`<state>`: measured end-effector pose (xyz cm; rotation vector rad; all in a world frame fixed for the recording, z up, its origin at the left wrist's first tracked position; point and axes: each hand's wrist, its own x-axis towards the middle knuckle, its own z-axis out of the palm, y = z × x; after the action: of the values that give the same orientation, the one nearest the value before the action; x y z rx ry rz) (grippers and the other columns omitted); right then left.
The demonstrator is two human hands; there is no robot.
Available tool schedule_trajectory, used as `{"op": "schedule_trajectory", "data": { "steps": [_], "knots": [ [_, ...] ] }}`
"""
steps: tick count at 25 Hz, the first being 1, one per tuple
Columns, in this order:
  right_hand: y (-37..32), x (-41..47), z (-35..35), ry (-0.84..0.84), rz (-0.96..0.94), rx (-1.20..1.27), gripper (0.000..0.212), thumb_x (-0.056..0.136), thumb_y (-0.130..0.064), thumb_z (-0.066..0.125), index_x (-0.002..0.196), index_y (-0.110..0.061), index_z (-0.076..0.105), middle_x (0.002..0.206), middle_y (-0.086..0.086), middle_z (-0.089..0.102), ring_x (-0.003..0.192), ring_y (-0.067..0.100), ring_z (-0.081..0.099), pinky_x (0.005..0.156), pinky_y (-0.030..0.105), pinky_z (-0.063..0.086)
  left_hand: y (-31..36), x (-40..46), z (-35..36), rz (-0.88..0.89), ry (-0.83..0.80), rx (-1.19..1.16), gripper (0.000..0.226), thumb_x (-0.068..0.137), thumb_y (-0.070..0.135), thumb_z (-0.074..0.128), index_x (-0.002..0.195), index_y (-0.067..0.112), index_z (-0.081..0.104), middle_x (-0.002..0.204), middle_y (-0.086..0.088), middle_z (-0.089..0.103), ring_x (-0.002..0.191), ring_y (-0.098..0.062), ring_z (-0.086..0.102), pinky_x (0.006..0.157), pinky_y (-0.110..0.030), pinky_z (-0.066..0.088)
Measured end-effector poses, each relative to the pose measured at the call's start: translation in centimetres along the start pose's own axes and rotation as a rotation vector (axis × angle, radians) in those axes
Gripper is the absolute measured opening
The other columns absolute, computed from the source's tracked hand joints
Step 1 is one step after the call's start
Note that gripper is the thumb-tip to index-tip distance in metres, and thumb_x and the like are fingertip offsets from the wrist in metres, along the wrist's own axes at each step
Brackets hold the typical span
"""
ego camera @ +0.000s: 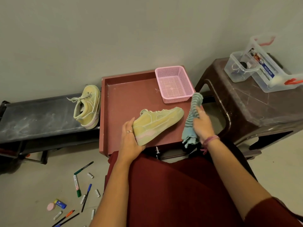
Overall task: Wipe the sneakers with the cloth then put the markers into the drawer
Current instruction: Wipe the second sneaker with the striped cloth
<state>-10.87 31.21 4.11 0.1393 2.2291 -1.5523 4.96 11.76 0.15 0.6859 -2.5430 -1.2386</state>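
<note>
The left hand (131, 138) grips the sneaker (157, 123) by its heel, toe pointing toward the right hand (202, 124), which clutches the cloth (191, 117) just beside the toe.

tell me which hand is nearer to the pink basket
Right. The right hand grips the striped cloth just below the pink basket; the left hand holds the heel of the sneaker, farther down and left.

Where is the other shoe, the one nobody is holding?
The second sneaker lies on the dark low rack at the left of the head view, just beside the red tray table.
</note>
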Motion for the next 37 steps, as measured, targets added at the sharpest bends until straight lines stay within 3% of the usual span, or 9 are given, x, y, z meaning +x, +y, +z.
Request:
{"op": "schedule_trajectory", "data": {
  "steps": [5, 11, 14, 18, 21, 27, 30, 33, 37],
  "knots": [
    [2.4, 0.2, 7.1, -0.092, -0.354, -0.915, 0.082, 0.083, 0.012, 0.040, 0.148, 0.001, -0.009, 0.155, 0.022, -0.013, 0.144, 0.039, -0.011, 0.120, 0.042, -0.001, -0.7, 1.2, 0.8, -0.041, 0.005, 0.009, 0.112, 0.055, 0.008, 0.087, 0.146, 0.006, 0.023, 0.142, -0.007, 0.027, 0.127, -0.013, 0.034, 0.103, -0.011, 0.023],
    [4.5, -1.5, 9.3, 0.069, -0.479, -1.094, 0.073, 0.084, 0.006, 0.045, 0.145, 0.011, 0.007, 0.152, 0.033, 0.004, 0.142, 0.045, 0.005, 0.117, 0.045, 0.008, -1.6, 2.4, 1.0, -0.111, -0.005, 0.005, 0.122, 0.050, 0.022, 0.094, 0.147, 0.007, 0.022, 0.142, -0.007, 0.029, 0.133, -0.019, 0.032, 0.109, -0.023, 0.025],
    [5.1, -5.0, 11.6, -0.132, -0.489, -1.013, 0.070, 0.075, 0.005, 0.049, 0.141, 0.012, 0.026, 0.149, 0.034, 0.020, 0.139, 0.045, 0.023, 0.113, 0.043, 0.022, -1.6, 2.5, 0.9, -0.123, 0.024, -0.030, 0.119, 0.050, 0.028, 0.094, 0.146, 0.007, 0.027, 0.140, -0.006, 0.033, 0.130, -0.016, 0.036, 0.108, -0.024, 0.029],
    [3.4, -9.2, 10.7, -0.495, -0.456, -0.769, 0.073, 0.087, 0.007, 0.033, 0.150, -0.003, -0.002, 0.158, 0.014, -0.011, 0.147, 0.025, -0.008, 0.120, 0.036, 0.008, -1.3, 2.1, 0.8, -0.119, 0.027, -0.077, 0.101, 0.063, 0.032, 0.086, 0.145, 0.012, 0.031, 0.138, 0.002, 0.034, 0.129, -0.012, 0.039, 0.106, -0.027, 0.035],
    [1.9, -9.5, 8.9, -0.606, -0.302, -0.504, 0.062, 0.090, 0.008, 0.033, 0.149, -0.005, 0.019, 0.157, 0.008, 0.017, 0.146, 0.017, 0.015, 0.116, 0.020, 0.013, -1.0, 1.7, 0.6, -0.053, 0.032, -0.080, 0.090, 0.064, 0.029, 0.086, 0.138, 0.016, 0.038, 0.127, 0.009, 0.034, 0.126, -0.015, 0.040, 0.105, -0.034, 0.039],
    [-3.2, -7.0, 2.2, -0.278, 0.099, 0.246, 0.049, 0.090, 0.012, 0.032, 0.125, -0.011, 0.057, 0.096, 0.003, 0.066, 0.079, 0.012, 0.065, 0.068, 0.022, 0.057, -1.6, 1.3, 0.5, -0.043, -0.026, 0.105, 0.117, 0.040, 0.039, 0.095, 0.137, 0.014, 0.033, 0.130, 0.000, 0.036, 0.123, -0.016, 0.038, 0.107, -0.032, 0.036],
    [-3.7, -4.1, -0.8, 0.009, -0.043, 0.193, 0.046, 0.093, 0.003, 0.034, 0.124, -0.021, 0.059, 0.104, 0.002, 0.066, 0.091, 0.015, 0.065, 0.082, 0.035, 0.057, -1.9, 1.3, 0.7, 0.046, -0.038, 0.244, 0.119, 0.039, 0.042, 0.094, 0.137, 0.014, 0.032, 0.133, -0.004, 0.037, 0.123, -0.020, 0.036, 0.110, -0.042, 0.034],
    [-1.3, -2.0, 0.7, 0.027, -0.174, -0.330, 0.051, 0.096, -0.001, 0.033, 0.143, -0.018, 0.040, 0.131, 0.011, 0.053, 0.114, 0.024, 0.053, 0.098, 0.036, 0.044, -2.0, 1.5, 1.1, 0.046, -0.053, 0.316, 0.123, 0.040, 0.045, 0.093, 0.139, 0.009, 0.029, 0.139, -0.010, 0.035, 0.131, -0.027, 0.033, 0.113, -0.053, 0.027],
    [2.1, -1.4, 4.3, -0.145, -0.281, -0.683, 0.075, 0.088, 0.012, 0.037, 0.150, -0.003, -0.001, 0.158, 0.012, -0.012, 0.144, 0.033, -0.017, 0.119, 0.040, -0.001, -2.2, 1.8, 1.4, 0.055, -0.051, 0.319, 0.123, 0.044, 0.047, 0.091, 0.140, 0.003, 0.028, 0.141, -0.013, 0.033, 0.132, -0.029, 0.033, 0.113, -0.048, 0.029]
  ]
}}
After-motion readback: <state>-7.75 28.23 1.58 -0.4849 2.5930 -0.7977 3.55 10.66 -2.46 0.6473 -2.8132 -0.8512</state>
